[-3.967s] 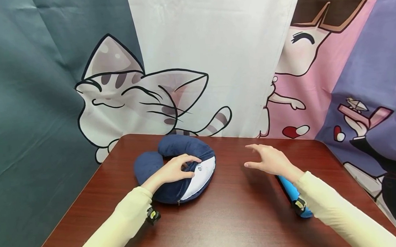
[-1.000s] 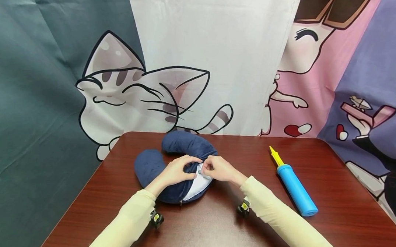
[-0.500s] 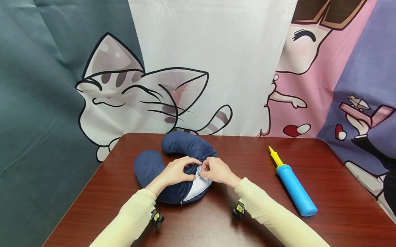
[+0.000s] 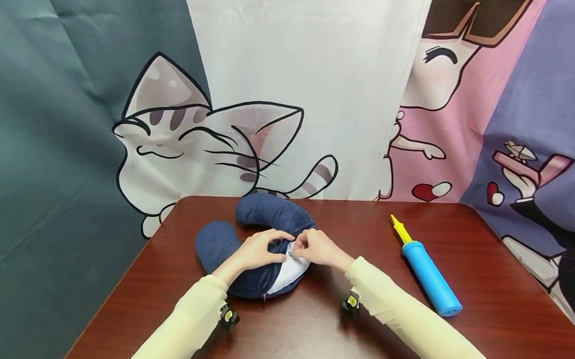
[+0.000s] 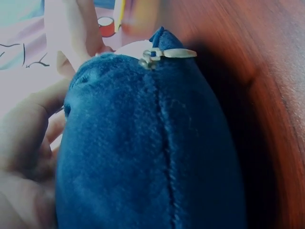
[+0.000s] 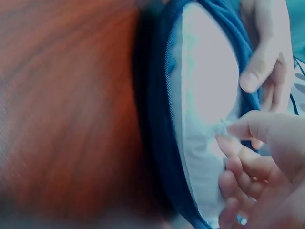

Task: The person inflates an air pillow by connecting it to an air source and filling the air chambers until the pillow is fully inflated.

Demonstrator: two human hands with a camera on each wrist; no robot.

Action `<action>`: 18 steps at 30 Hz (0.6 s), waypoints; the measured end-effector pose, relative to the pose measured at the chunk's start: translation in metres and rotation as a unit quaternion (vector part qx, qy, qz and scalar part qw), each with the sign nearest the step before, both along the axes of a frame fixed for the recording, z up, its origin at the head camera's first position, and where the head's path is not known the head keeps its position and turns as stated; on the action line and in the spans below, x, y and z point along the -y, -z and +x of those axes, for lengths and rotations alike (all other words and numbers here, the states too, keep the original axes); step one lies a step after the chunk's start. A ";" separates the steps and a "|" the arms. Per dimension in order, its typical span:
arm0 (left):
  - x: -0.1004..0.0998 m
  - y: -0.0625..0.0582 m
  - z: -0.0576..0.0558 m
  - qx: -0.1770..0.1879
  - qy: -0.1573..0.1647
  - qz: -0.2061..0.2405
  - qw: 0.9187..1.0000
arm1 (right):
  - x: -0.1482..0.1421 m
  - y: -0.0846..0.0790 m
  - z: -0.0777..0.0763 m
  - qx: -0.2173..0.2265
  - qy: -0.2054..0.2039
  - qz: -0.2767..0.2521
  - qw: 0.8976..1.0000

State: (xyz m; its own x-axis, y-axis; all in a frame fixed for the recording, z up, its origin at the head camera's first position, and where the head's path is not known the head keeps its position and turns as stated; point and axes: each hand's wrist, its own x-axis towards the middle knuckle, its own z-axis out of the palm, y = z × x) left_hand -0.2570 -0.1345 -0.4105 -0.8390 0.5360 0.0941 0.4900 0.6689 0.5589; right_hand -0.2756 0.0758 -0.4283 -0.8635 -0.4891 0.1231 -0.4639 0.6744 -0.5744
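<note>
A navy plush U-shaped neck pillow [image 4: 214, 241] lies on the table, its zipped cover parted over a white inner bladder [image 4: 284, 276]. My left hand [image 4: 258, 250] grips the pillow at the cover's edge, thumb and forefinger spread around the opening. In the right wrist view, the left thumb [image 6: 255, 71] bears on the blue edge. My right hand [image 4: 316, 248] pinches a small clear valve [image 6: 223, 127] on the white bladder between thumb and forefinger. A metal zipper pull [image 5: 178, 53] hangs at the end of the seam in the left wrist view.
A blue hand pump [image 4: 431, 277] with a yellow nozzle [image 4: 400, 229] lies to the right on the brown table [image 4: 294, 340]. Behind the table hangs a cloth backdrop [image 4: 341, 81] with cartoon figures. Each wrist wears a small black camera [image 4: 228, 316].
Since four seconds ago my right hand has come left from above the pump to the valve, where it pinches. During the last second both hands stay nearly in place.
</note>
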 end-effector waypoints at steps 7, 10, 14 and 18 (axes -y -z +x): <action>-0.008 -0.006 -0.002 0.002 0.010 0.009 1.000 | -0.018 -0.002 -0.017 0.028 -0.049 -0.018 0.998; -0.013 -0.009 -0.002 0.002 0.006 0.005 1.000 | -0.024 -0.002 -0.023 0.026 -0.064 -0.023 0.997; -0.017 -0.011 -0.002 0.005 0.004 0.004 1.000 | -0.028 -0.002 -0.026 0.037 -0.070 -0.032 0.996; -0.019 -0.011 -0.002 0.010 0.002 0.005 1.000 | -0.032 -0.001 -0.028 0.045 -0.068 -0.034 0.996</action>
State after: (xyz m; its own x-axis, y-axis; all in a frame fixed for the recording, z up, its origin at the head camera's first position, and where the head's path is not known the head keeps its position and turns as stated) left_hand -0.2587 -0.1153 -0.3999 -0.8382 0.5389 0.0834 0.4820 0.6606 0.5756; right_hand -0.3039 0.1074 -0.4272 -0.7993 -0.5948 0.0856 -0.4929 0.5673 -0.6597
